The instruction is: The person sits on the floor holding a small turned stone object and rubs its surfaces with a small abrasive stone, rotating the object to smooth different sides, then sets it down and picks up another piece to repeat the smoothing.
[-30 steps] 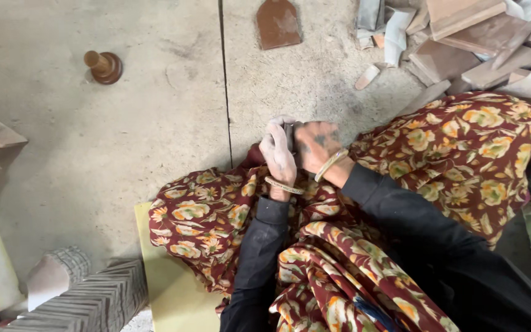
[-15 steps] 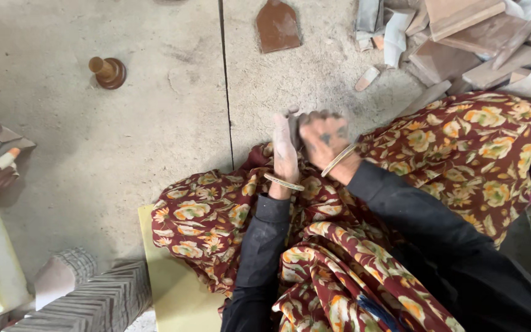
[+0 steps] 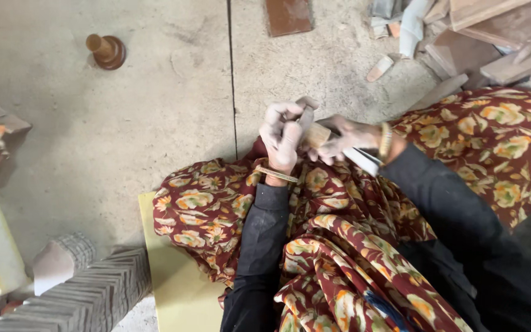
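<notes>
Left hand (image 3: pixel 283 132) grips a small wooden piece (image 3: pixel 306 115) upright; right hand (image 3: pixel 346 136) clasps a knife (image 3: pixel 339 142) lying crosswise.

Our left hand (image 3: pixel 282 138) and right hand (image 3: pixel 346 136) met above our lap. A wooden knob (image 3: pixel 106 51) stood far left on the floor (image 3: pixel 155 123), offcuts (image 3: pixel 493 43) piled right.

The hands (image 3: pixel 314 135) hide most of the small wooden piece (image 3: pixel 316 134).

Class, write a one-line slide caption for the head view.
Seated on a concrete floor, dusty left hand and right hand grip a small wooden piece over floral cloth.
</notes>
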`<state>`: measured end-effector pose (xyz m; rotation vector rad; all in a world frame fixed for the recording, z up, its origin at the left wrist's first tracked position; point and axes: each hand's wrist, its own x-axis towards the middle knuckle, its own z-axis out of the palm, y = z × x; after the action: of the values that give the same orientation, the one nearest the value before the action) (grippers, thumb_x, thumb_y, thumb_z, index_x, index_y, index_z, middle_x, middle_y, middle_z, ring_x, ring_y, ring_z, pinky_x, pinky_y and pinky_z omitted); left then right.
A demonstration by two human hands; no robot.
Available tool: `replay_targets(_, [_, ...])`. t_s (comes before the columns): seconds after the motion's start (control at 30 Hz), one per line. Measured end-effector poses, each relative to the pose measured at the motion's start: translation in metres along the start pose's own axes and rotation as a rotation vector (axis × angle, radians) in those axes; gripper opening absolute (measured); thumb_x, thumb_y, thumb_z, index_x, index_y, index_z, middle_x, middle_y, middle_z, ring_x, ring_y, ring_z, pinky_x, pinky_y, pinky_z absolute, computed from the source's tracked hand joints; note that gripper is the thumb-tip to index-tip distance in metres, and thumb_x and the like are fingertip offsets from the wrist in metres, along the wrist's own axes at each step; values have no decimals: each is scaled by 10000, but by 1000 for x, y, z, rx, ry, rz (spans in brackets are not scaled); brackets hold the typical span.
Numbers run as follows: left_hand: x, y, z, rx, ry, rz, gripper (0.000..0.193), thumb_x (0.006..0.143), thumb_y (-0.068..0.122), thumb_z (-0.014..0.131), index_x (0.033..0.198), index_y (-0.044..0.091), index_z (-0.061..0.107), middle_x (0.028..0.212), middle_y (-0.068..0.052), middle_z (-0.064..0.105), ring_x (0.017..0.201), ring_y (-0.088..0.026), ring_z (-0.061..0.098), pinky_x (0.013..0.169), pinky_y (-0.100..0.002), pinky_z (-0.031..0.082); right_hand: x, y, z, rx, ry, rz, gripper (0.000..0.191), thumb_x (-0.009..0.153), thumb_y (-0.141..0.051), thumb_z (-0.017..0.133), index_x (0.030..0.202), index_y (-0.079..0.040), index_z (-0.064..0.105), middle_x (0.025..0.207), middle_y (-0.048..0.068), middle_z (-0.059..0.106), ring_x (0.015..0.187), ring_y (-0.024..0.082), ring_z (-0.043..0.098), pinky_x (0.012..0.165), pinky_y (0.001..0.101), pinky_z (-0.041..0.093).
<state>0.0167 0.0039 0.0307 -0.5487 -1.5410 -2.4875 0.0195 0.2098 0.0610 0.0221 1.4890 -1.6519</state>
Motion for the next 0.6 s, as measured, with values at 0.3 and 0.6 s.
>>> replay_targets(0.3, [4,-7,-2,-166,194,12,377,1130,426,532,1180,54,561,1218,-190,694,1069,-223,694,965,-338,583,-4,35,-31,222,440,-206,566,972,-488,623,1224,17,660,1042,89,723,910,166,740,748,271,610])
replay_targets(0.6, [-7,-32,2,160,246,-11,231,1098,258,564,1123,32,607,1059,-68,697,839,-76,597,771,-233,529,35,-18,23,-925,823,-489,421,990,-457,622,1021,-37,606,804,143,652,631,246,604,575,354,504])
